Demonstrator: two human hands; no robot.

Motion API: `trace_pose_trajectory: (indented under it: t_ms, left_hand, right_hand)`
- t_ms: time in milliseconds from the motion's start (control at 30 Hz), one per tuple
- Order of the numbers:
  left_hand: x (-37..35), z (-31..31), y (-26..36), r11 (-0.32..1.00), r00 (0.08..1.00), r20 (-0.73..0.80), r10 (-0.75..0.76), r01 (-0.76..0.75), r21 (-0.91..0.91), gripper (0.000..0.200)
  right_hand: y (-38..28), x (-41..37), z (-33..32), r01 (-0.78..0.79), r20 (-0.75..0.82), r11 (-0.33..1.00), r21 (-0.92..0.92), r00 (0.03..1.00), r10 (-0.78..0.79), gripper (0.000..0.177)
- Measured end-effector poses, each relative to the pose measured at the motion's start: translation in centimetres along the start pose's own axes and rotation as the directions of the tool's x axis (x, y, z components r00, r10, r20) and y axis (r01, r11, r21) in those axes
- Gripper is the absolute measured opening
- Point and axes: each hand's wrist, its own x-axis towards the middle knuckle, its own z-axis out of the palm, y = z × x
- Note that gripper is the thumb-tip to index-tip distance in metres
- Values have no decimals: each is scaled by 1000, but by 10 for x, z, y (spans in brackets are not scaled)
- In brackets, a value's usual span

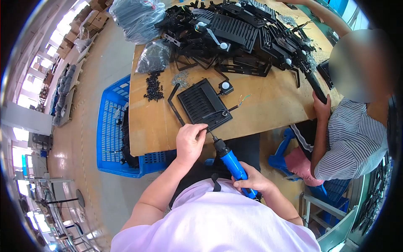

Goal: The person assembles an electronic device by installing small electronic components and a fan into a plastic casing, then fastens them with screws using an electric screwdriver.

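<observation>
My right hand (253, 179) is wrapped round a blue electric screwdriver (234, 166), whose tip points up and left toward the table edge. My left hand (191, 142) is pinched at that tip, beside the lower corner of a black finned lamp housing (203, 103); what its fingertips hold is too small to make out. The housing lies on the table with a small sensor (226, 87) at its upper right and thin wires at its right side. A black bracket (174, 105) lies along its left side, its lower end near my left hand.
Black screws (154, 86) and silver screws (180, 79) lie on the table (268, 113). Behind them is a pile of black housings (235, 31) and a plastic bag (153, 56). A blue crate (110, 126) stands left. At right, a co-worker's hand (322, 106) holds a black part.
</observation>
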Motion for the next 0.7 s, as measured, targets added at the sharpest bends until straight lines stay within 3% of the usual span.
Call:
trace_pose_trajectory:
  t_ms: [67, 267, 700]
  left_hand:
    - [-2, 5, 3, 996, 995, -71, 77, -73, 52, 17]
    - [-3, 15, 9, 995, 992, -109, 71, -62, 80, 18]
    - [15, 31, 19, 965, 988, 23, 154, -155, 210, 16]
  right_hand:
    - [3, 0, -1, 6, 2, 1000, -17, 1000, -6, 77]
    - [16, 2, -6, 56, 7, 998, -30, 998, -56, 76]
    - [14, -8, -13, 25, -14, 990, 136, 1000, -23, 78]
